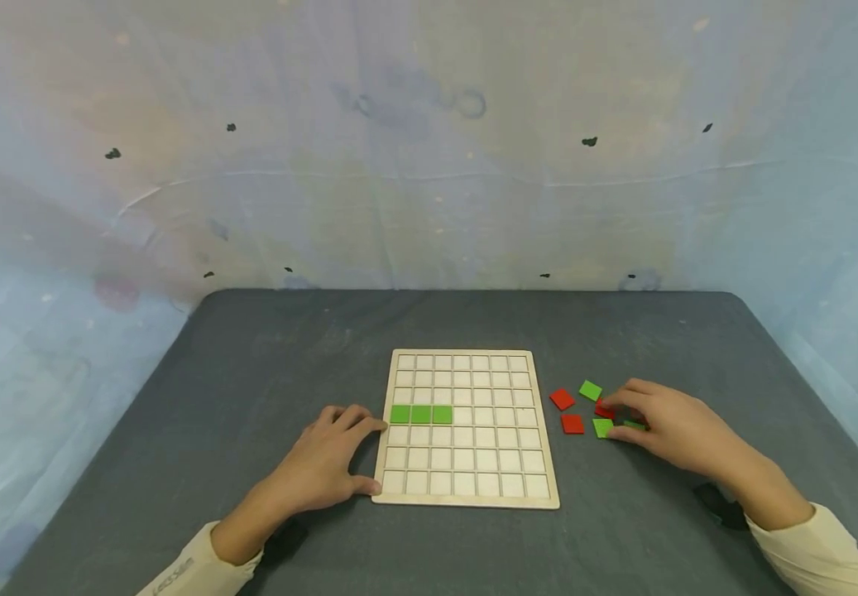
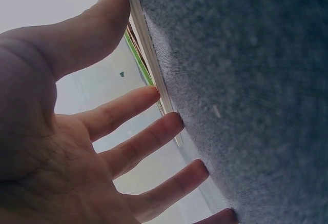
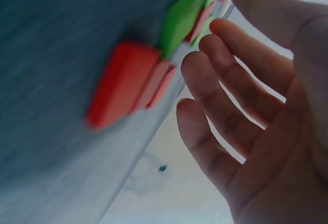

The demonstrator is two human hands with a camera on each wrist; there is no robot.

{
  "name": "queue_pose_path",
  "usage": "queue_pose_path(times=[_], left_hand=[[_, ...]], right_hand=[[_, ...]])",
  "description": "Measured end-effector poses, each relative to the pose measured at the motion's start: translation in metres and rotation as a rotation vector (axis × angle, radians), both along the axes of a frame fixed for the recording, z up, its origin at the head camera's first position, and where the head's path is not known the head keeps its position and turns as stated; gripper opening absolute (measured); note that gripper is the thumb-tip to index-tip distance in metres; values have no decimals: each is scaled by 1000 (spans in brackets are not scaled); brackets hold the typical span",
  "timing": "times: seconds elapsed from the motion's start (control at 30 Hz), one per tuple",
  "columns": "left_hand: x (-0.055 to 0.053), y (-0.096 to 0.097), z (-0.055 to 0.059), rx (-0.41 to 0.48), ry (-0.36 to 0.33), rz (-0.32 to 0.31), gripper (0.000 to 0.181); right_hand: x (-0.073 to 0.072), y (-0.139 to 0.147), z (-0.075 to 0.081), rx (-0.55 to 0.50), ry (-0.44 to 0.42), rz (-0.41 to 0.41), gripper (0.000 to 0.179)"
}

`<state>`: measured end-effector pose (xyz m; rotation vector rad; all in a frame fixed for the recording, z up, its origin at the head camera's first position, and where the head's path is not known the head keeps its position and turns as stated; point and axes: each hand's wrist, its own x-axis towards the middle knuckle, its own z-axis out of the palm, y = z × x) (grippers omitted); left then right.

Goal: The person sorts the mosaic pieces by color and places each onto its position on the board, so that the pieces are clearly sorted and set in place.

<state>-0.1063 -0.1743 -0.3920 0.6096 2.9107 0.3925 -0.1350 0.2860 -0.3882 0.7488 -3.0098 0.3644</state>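
Observation:
A square wooden grid board (image 1: 471, 502) lies on the dark table, with green tiles (image 1: 421, 415) side by side in a row at its left. My left hand (image 1: 326, 462) rests against the board's left edge, thumb near the bottom corner and a fingertip higher up; the left wrist view shows its fingers spread and straight. To the right, my right hand (image 1: 678, 432) reaches over loose tiles, with its thumb tip by a green tile (image 1: 602, 428) and its fingertips over a red tile (image 1: 603, 409). Another green tile (image 1: 634, 425) is partly hidden beneath this hand.
More loose tiles lie between the board and my right hand: a red tile (image 1: 562, 399), a second red tile (image 1: 572, 425) and a green tile (image 1: 590, 391). A patterned cloth backdrop (image 1: 429, 190) rises behind the table's far edge.

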Motion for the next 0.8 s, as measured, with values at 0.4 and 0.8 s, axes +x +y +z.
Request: queue_pose_path(times=[0.4,0.8], left_hand=[[1,1,-1,13,-7,0,72],[1,1,1,15,-3,14,72]], right_hand=[[13,21,-11,36,44,-35,35],[14,29,-12,-16,21,-13,30]])
